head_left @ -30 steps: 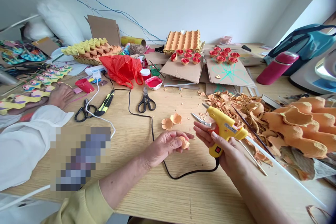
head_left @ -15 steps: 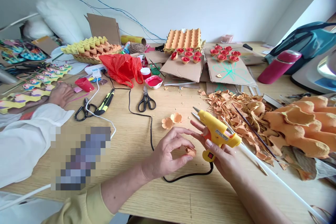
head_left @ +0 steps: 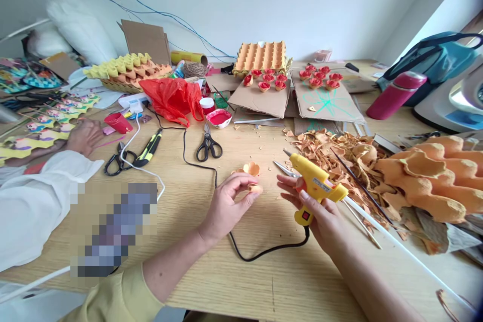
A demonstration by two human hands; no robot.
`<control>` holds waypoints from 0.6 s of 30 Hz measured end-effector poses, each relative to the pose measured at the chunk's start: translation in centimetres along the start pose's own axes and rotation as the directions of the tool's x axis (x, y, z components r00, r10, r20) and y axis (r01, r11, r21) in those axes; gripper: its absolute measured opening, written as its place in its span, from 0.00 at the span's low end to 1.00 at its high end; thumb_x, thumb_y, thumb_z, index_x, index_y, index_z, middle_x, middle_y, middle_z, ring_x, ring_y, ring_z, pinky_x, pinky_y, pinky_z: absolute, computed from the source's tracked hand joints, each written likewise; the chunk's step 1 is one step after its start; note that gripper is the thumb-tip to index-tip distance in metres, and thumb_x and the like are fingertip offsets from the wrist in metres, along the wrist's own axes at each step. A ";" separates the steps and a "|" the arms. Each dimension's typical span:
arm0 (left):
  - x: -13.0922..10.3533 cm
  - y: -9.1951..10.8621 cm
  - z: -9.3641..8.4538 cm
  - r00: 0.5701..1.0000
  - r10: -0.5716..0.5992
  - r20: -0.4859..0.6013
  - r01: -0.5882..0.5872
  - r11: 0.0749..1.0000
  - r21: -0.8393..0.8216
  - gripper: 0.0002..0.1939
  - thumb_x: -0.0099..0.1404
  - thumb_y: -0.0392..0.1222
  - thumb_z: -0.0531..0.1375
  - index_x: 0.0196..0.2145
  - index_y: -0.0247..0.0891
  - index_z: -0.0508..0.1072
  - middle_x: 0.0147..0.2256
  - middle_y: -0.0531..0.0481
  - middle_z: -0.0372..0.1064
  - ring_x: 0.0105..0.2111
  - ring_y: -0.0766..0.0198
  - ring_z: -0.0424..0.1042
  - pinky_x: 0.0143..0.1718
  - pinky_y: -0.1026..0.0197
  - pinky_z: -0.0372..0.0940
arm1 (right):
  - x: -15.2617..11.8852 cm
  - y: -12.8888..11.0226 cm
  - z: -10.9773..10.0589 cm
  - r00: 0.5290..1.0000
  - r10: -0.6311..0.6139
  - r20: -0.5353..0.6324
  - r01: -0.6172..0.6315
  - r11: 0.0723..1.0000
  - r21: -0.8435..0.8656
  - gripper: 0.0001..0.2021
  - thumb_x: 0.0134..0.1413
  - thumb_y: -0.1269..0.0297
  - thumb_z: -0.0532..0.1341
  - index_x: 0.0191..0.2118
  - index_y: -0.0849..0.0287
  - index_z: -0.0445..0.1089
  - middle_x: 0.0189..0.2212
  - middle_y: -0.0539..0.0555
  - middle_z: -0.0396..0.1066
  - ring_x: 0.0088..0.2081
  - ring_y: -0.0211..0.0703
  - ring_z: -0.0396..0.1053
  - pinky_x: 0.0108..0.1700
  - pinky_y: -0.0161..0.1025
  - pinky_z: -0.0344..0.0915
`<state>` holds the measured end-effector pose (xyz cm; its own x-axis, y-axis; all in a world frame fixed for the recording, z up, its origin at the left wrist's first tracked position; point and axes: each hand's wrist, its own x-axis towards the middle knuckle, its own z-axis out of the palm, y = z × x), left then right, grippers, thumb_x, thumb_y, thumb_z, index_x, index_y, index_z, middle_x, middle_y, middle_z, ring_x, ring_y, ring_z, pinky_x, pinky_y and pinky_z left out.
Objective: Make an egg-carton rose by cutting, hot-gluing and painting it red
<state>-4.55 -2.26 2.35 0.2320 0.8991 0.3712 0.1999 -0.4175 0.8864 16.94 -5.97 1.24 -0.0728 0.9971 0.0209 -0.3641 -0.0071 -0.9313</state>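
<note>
Between the thumb and fingers of my left hand [head_left: 231, 204] is a small orange egg-carton piece [head_left: 255, 188], curled like a flower bud. My right hand [head_left: 320, 216] grips a yellow hot glue gun [head_left: 315, 178], its nozzle pointing up and to the left; some fingers stretch out past the handle. A long white glue stick [head_left: 392, 239] runs out of its back, and a black cord [head_left: 264, 255] loops from the handle across the table. Just beyond my left hand lies an orange cut-out flower [head_left: 251, 168]; another beside it is mostly hidden by my fingers.
Cut egg-carton scraps [head_left: 339, 156] and an orange egg tray [head_left: 433, 176] lie to the right. Black-handled scissors [head_left: 208, 147] and a red paint dish [head_left: 219, 118] stand ahead. Red flowers sit on cardboard sheets [head_left: 260, 98]. A co-worker's hand [head_left: 86, 136] rests at the left.
My left hand has drawn left, away from the glue gun, with the orange piece turned in its fingers. My right hand has shifted slightly right with the glue gun.
</note>
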 end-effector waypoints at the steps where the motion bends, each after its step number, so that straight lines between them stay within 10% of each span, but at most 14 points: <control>1: 0.0 -0.2 0.0 0.999 -0.032 0.004 0.032 0.999 -0.040 0.05 0.65 0.38 0.65 0.40 0.36 0.78 0.43 0.44 0.73 0.46 0.61 0.74 0.47 0.62 0.71 | 0.0 -0.1 -0.1 0.999 -0.028 -0.033 0.027 0.999 -0.029 0.08 0.63 0.55 0.64 0.45 0.48 0.74 0.56 0.54 0.74 0.60 0.54 0.67 0.64 0.56 0.60; 8: -0.2 -0.1 0.1 0.913 -0.292 0.286 0.393 0.819 -0.418 0.13 0.64 0.43 0.66 0.45 0.36 0.74 0.34 0.49 0.72 0.32 0.65 0.75 0.27 0.67 0.71 | -0.5 -0.3 0.0 0.999 -0.031 -0.028 0.029 0.997 -0.068 0.07 0.64 0.55 0.63 0.43 0.50 0.71 0.46 0.53 0.74 0.33 0.40 0.69 0.32 0.38 0.64; 18: 0.0 -0.1 -0.4 0.859 -0.342 0.381 0.509 0.504 -0.698 0.13 0.65 0.40 0.66 0.48 0.41 0.75 0.45 0.48 0.73 0.36 0.65 0.77 0.33 0.65 0.74 | -0.8 0.0 -0.1 0.993 0.077 0.091 -0.063 0.987 -0.149 0.11 0.63 0.51 0.62 0.43 0.52 0.71 0.36 0.54 0.72 0.33 0.42 0.68 0.33 0.39 0.64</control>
<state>-4.94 -2.15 2.43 0.4933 0.8652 -0.0893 -0.4454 0.3395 0.8285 17.09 -6.75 1.17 -0.1851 0.9826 -0.0183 -0.2164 -0.0589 -0.9745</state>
